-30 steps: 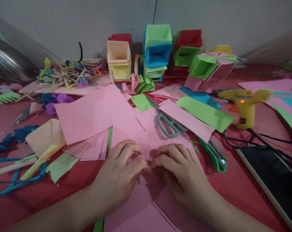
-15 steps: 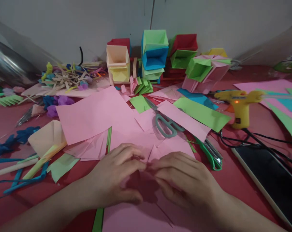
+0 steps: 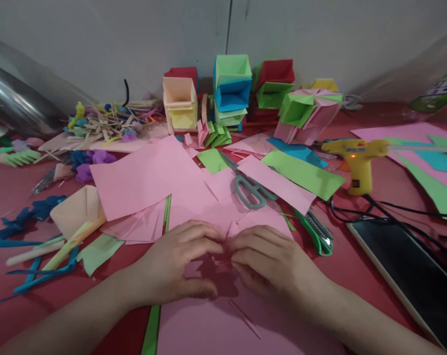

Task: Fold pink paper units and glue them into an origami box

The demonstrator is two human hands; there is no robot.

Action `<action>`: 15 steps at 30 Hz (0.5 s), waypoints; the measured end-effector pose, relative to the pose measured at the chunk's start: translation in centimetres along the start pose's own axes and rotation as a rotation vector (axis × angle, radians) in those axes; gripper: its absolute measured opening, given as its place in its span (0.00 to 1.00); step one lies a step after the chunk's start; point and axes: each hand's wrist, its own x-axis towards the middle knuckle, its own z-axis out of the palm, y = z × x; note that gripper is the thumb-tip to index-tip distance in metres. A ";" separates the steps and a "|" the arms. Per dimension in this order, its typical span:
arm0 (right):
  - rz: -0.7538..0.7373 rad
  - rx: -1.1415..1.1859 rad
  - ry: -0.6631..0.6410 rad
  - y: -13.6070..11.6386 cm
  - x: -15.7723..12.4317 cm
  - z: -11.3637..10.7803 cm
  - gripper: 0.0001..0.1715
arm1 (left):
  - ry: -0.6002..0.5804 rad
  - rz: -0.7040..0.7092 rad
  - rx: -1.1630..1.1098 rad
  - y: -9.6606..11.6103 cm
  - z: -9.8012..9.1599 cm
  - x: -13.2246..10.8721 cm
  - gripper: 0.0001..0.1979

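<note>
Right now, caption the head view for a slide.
Left hand and right hand pinch a small folded pink paper piece on a red table, teal-handled scissors beyond.

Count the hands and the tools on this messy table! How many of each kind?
Hands: 2, left hand and right hand, both pinching pink paper
Scissors: 1
Yellow glue gun: 1
Green cutter: 1
Total: 5

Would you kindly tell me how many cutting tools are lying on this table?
2. Grey-handled scissors lie on the pink sheets mid-table; a green utility knife lies nearer the camera, to their right. Others may be hidden under the sheets.
</note>
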 end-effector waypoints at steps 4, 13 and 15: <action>0.267 0.385 0.009 -0.9 0.8 -1.1 0.07 | 0.202 0.079 -0.047 0.8 0.3 -0.1 0.10; 0.570 0.620 -0.045 -1.9 1.0 -2.2 0.05 | 0.295 -0.601 -0.770 3.7 1.1 -0.2 0.04; 0.595 0.590 -0.025 -2.0 1.0 -1.9 0.06 | 0.270 -0.684 -0.954 3.6 1.3 0.0 0.05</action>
